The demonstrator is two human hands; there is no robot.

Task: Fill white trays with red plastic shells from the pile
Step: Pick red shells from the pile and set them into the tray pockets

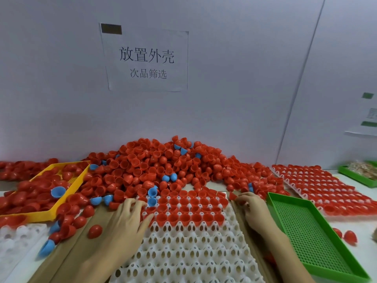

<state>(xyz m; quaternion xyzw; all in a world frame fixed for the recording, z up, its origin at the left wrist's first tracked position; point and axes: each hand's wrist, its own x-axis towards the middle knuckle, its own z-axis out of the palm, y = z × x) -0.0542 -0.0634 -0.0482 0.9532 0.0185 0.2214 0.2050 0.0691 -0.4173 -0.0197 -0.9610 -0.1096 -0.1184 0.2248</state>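
A big pile of red plastic shells (pixel 155 166) lies against the wall, with a few blue shells mixed in. In front of me is a white tray (pixel 189 248) whose far rows hold red shells, open side up; the near rows are bare. My left hand (pixel 130 219) rests over the tray's far left corner, fingers spread on the shells there. My right hand (pixel 252 209) is at the tray's far right corner, its fingertips pinching a red shell (pixel 232 196).
A yellow tray (pixel 67 193) with shells sits at left. A green perforated tray (pixel 312 231) lies right of my right arm. A filled white tray (pixel 326 186) lies at far right. Loose red shells (pixel 94 231) and blue shells (pixel 47 247) scatter around.
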